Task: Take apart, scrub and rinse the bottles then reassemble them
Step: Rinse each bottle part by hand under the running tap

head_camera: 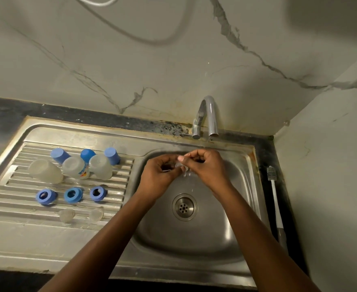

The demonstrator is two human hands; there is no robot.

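Over the sink basin [232, 199], my left hand [159, 175] and my right hand [207, 165] together pinch a small clear teat [180, 166] under a thin stream from the tap [208, 116]. On the drainboard [9, 199] stand three clear bottle bodies [75, 167] upside down, with three blue caps [87, 154] behind them. In front lie three blue screw rings [73, 194]. Two more clear teats [67, 214] sit nearer the front edge.
A white-handled bottle brush [275, 194] lies on the dark counter right of the sink. The drain [183, 206] is in the basin's middle. A marble wall rises behind, and a side wall closes in at the right.
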